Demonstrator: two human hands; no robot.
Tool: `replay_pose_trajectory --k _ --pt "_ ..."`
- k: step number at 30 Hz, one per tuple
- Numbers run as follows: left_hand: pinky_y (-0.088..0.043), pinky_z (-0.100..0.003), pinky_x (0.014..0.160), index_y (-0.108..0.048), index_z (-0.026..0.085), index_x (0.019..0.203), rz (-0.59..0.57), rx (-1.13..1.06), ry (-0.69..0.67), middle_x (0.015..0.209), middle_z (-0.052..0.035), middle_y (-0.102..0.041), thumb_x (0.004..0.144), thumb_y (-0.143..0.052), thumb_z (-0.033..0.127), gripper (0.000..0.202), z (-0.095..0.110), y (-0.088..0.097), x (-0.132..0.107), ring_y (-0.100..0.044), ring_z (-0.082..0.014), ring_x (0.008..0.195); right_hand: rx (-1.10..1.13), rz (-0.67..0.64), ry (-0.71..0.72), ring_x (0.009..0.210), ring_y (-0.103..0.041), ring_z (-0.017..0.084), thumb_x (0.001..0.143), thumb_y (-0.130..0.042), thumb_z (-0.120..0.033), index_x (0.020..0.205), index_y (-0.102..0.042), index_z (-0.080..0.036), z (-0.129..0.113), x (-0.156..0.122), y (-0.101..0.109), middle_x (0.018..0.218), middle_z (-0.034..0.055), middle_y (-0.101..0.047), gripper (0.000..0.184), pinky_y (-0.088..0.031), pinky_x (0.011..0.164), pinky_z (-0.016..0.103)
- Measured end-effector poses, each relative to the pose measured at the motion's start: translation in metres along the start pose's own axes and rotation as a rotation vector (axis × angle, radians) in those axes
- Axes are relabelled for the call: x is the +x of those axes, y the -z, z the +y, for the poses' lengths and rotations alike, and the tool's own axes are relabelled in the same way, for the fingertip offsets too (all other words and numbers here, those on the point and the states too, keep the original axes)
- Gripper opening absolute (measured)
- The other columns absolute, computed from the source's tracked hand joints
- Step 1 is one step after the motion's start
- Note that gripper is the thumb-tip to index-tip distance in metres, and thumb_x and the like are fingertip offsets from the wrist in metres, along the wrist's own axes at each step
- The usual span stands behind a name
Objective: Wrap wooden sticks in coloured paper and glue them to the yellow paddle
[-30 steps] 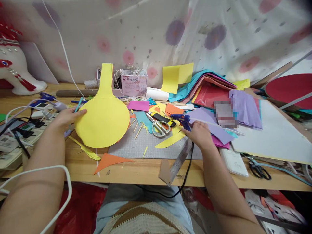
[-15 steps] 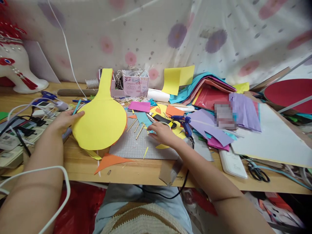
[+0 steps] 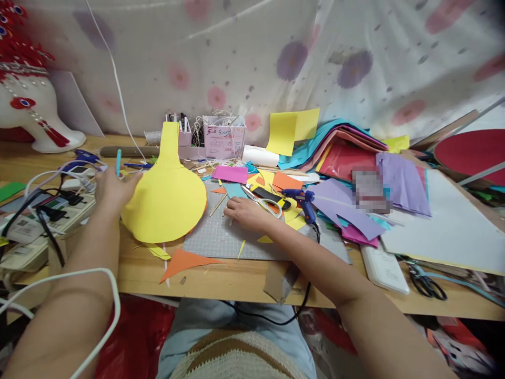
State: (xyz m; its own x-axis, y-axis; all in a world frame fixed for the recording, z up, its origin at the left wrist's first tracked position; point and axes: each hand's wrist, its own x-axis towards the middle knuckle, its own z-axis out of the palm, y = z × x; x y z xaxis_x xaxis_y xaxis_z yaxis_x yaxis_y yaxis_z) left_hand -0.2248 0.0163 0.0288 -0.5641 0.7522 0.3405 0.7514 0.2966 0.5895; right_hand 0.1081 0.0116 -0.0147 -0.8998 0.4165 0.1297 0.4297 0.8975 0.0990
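My left hand (image 3: 112,188) holds the left edge of a yellow paper cut-out (image 3: 165,197), a round disc with a long neck, tilted up off the table. A thin teal stick (image 3: 118,162) rises from the same hand. My right hand (image 3: 244,211) rests knuckles-up on the grey cutting mat (image 3: 221,239), fingers curled by small wooden sticks (image 3: 218,205); what they pinch is hidden. Scissors (image 3: 263,201) with white handles lie just right of that hand. A blue glue gun (image 3: 302,200) lies further right, its black cord running off the table edge.
Coloured paper scraps, an orange triangle (image 3: 185,260), and a stack of paper sheets (image 3: 347,152) cover the table. A power strip with cables (image 3: 43,216) sits left. A pink box (image 3: 224,138), a white board (image 3: 445,221), black scissors (image 3: 428,281) and a white figurine (image 3: 31,105) stand around.
My right hand left the glue gun and moved left across the scissors to the wooden sticks on the mat. My left hand shifted slightly, keeping hold of the yellow cut-out.
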Motion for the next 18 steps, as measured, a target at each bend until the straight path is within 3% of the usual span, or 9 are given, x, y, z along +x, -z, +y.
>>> replay_pose_trajectory --k 3,5,7,9,11,13,18 --pt "-0.040 -0.041 0.088 -0.055 0.014 0.103 -0.070 -0.110 -0.141 0.100 -0.0105 -0.058 0.082 -0.041 0.040 0.037 0.048 -0.016 -0.024 -0.052 -0.0227 0.094 0.149 0.229 -0.152 0.089 -0.049 0.019 0.080 -0.039 -0.011 0.085 -0.054 -0.016 0.005 -0.006 0.001 0.096 0.0104 -0.056 0.016 -0.039 0.077 0.031" --pt "-0.042 -0.035 0.084 -0.056 0.016 0.102 -0.263 -0.264 -0.193 0.097 -0.0081 -0.059 0.088 -0.027 0.034 0.037 0.084 -0.036 -0.052 -0.055 -0.0190 0.089 0.325 0.472 -0.367 0.091 -0.051 0.017 0.083 -0.035 -0.014 0.088 -0.052 -0.017 0.009 -0.011 0.003 0.098 0.0095 -0.056 0.017 -0.040 0.078 0.029" --pt "-0.043 -0.032 0.079 -0.059 0.016 0.092 -0.479 -0.288 -0.286 0.089 -0.0075 -0.061 0.087 -0.028 0.027 0.033 0.113 -0.061 -0.086 -0.056 -0.0186 0.085 0.527 0.681 -0.597 0.090 -0.054 0.016 0.086 -0.034 -0.022 0.092 -0.048 -0.019 0.014 -0.018 0.006 0.095 0.0079 -0.056 0.015 -0.042 0.077 0.028" --pt "-0.043 -0.031 0.075 -0.060 0.016 0.086 -0.681 -0.238 -0.376 0.085 -0.0082 -0.063 0.083 -0.034 0.022 0.027 0.130 -0.086 -0.117 -0.058 -0.0197 0.082 0.705 0.794 -0.766 0.085 -0.056 0.015 0.087 -0.033 -0.030 0.093 -0.044 -0.021 0.018 -0.027 0.008 0.091 0.0059 -0.057 0.016 -0.045 0.075 0.028" --pt "-0.043 -0.031 0.074 -0.060 0.016 0.088 -0.789 -0.202 -0.436 0.088 -0.0096 -0.064 0.082 -0.036 0.020 0.025 0.134 -0.106 -0.139 -0.058 -0.0205 0.083 0.827 0.817 -0.858 0.077 -0.058 0.014 0.087 -0.033 -0.036 0.094 -0.040 -0.022 0.019 -0.037 0.008 0.082 0.0034 -0.058 0.017 -0.046 0.071 0.028" --pt "-0.042 -0.033 0.076 -0.060 0.016 0.092 -0.781 -0.126 -0.476 0.094 -0.0114 -0.063 0.079 -0.042 0.021 0.022 0.130 -0.117 -0.151 -0.058 -0.0226 0.088 0.894 0.792 -0.889 0.065 -0.057 0.012 0.087 -0.032 -0.039 0.092 -0.038 -0.022 0.019 -0.046 0.006 0.070 0.0000 -0.057 0.019 -0.047 0.065 0.026" --pt "-0.041 -0.034 0.077 -0.057 0.017 0.103 -0.636 0.095 -0.559 0.108 -0.0133 -0.056 0.081 -0.040 0.023 0.028 0.116 -0.116 -0.151 -0.053 -0.0249 0.101 0.920 0.697 -0.812 0.058 -0.056 0.011 0.085 -0.036 -0.040 0.091 -0.037 -0.023 0.012 -0.055 -0.003 0.065 -0.0039 -0.056 0.018 -0.045 0.062 0.024"
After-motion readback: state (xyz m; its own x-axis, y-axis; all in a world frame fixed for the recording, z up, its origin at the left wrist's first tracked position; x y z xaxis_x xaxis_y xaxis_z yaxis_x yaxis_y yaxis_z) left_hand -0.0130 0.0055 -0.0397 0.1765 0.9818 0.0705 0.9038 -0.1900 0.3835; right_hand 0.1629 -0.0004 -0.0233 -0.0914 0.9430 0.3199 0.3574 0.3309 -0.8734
